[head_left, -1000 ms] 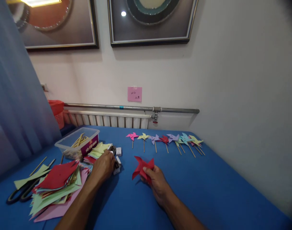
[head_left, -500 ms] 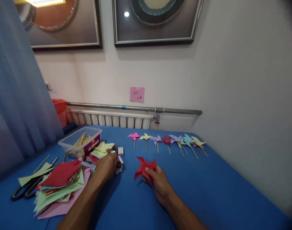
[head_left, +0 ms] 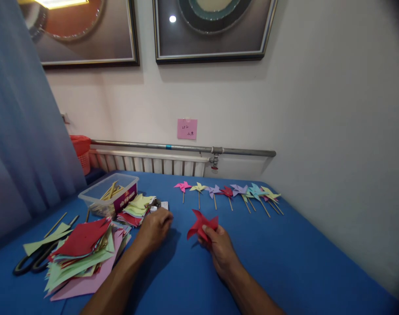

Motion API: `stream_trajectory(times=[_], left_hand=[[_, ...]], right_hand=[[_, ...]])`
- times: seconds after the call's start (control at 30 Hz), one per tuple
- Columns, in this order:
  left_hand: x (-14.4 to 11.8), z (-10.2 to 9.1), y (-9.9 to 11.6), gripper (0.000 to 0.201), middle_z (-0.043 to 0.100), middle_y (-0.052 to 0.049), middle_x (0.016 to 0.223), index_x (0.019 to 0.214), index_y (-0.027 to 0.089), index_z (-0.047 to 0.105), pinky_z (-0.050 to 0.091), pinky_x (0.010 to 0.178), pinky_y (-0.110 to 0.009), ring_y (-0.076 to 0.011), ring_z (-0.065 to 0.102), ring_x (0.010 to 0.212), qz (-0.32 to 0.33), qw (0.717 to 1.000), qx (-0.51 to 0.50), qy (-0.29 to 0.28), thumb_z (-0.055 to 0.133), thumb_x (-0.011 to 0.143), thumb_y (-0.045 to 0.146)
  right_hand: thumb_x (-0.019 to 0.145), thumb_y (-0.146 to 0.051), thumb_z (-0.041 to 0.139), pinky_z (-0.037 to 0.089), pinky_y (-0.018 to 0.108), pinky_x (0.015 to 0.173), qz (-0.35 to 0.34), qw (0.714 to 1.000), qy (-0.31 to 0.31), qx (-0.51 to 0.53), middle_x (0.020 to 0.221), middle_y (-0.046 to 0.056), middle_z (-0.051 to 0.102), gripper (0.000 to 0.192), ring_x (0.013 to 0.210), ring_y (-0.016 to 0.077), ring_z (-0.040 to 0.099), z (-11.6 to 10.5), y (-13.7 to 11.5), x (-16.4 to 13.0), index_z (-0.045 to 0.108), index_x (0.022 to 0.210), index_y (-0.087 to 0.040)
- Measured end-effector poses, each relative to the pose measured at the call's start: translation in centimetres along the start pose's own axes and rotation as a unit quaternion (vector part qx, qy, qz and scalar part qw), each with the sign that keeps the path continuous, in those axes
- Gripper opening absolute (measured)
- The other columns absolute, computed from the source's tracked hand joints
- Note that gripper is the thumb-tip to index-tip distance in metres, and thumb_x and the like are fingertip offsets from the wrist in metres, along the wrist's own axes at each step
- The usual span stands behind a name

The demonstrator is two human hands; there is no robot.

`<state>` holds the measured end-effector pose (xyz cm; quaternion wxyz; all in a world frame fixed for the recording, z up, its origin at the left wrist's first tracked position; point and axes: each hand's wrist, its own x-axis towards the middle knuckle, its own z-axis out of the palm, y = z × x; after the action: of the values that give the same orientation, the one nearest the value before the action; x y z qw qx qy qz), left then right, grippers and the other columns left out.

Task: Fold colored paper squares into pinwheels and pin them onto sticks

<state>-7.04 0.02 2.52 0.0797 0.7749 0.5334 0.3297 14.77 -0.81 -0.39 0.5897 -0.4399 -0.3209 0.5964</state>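
Assembly of a paper pinwheel, fastening stage, as judged from the layout: the right hand [head_left: 219, 249], fingers closed with the thumb pressed on the centre, pinches a folded red pinwheel head [head_left: 202, 224] just above the blue tabletop [head_left: 300, 262], near its middle and in front of the row of finished pinwheels [head_left: 228, 192] along the far edge. The left hand [head_left: 155, 229] is loosely curled, knuckles up, beside small white boxes [head_left: 161, 205] and the stack of cut paper squares [head_left: 84, 245]; whether it holds anything cannot be told. The next move probably calls for a pin and a stick from the clear plastic box [head_left: 109, 199] towards the far left corner.
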Motion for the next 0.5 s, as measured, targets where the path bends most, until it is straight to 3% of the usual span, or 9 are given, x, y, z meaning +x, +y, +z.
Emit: stream_trajectory(times=[0.2, 0.27, 0.5], left_hand=[[-1.2, 3.0, 3.2, 0.015, 0.071, -0.006, 0.095, 0.09, 0.021, 0.07, 0.043, 0.076, -0.028, -0.0193, 0.065, 0.087, 0.038, 0.979, 0.075, -0.186, 0.055, 0.089, 0.018], [-1.3, 3.4, 3.3, 0.014, 0.071, -0.006, 0.095, 0.09, 0.02, 0.071, 0.042, 0.074, -0.027, -0.0194, 0.066, 0.087, 0.035, 0.975, 0.087, -0.204, 0.056, 0.09, 0.02], [-1.0, 2.9, 2.1, 0.015, 0.07, -0.007, 0.096, 0.088, 0.02, 0.07, 0.042, 0.076, -0.027, -0.0191, 0.065, 0.088, 0.055, 0.979, 0.051, -0.189, 0.055, 0.09, 0.02]], right_hand=[[0.058, -0.037, 0.089, 0.051, 0.026, 0.057, -0.014, 0.999, 0.031, 0.008, 0.061, -0.003, 0.066, 0.035, 0.055, 0.0126, 0.059, -0.3, 0.0, 0.5, 0.064, 0.074, -0.019], [0.057, -0.037, 0.089, 0.051, 0.026, 0.057, -0.016, 0.999, 0.026, 0.011, 0.061, -0.004, 0.065, 0.035, 0.056, 0.0126, 0.059, -0.2, 0.0, 0.4, 0.064, 0.074, -0.019], [0.061, -0.035, 0.088, 0.05, 0.026, 0.057, -0.011, 1.0, 0.015, 0.008, 0.059, -0.004, 0.064, 0.033, 0.054, 0.0123, 0.058, -0.2, 0.1, 0.3, 0.062, 0.072, -0.019]])
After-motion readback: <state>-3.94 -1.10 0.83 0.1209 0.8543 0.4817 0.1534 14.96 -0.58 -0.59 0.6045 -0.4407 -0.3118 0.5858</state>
